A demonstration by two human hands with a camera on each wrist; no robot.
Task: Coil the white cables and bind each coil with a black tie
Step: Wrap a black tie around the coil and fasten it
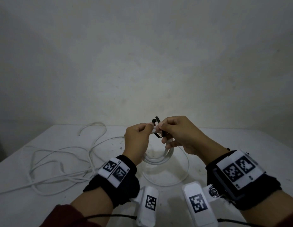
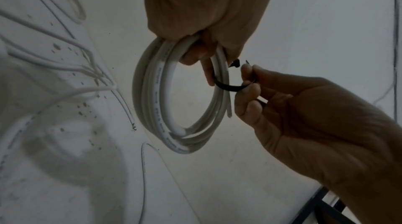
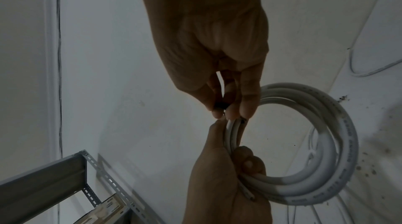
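Two hands are raised above the white table (image 1: pixel 208 145), working on one coil. The coiled white cable (image 2: pixel 152 90) is gripped at its top by the left hand (image 1: pixel 136 141), fingers curled round the bundled turns; the coil hangs below the fist, off the table surface. Several turns are seen in the wrist views, with a cut end sticking out beside the bundle. The black tie (image 2: pixel 228 87) is looped round one side of the coil and is pinched by the right hand (image 1: pixel 180 133) between thumb and fingertips (image 2: pixel 248 73); its two ends stick up just beside the left hand's fingers in the head view. Whether the tie is fastened cannot be told. A loose white cable (image 1: pixel 60 154) is sprawled in tangled loops on the left part of the table, well apart from the held coil. Another single loop of white cable (image 1: pixel 186 176) lies on the table under the hands. A grey metal shelf frame (image 3: pixel 65 176) is seen in the right wrist view.
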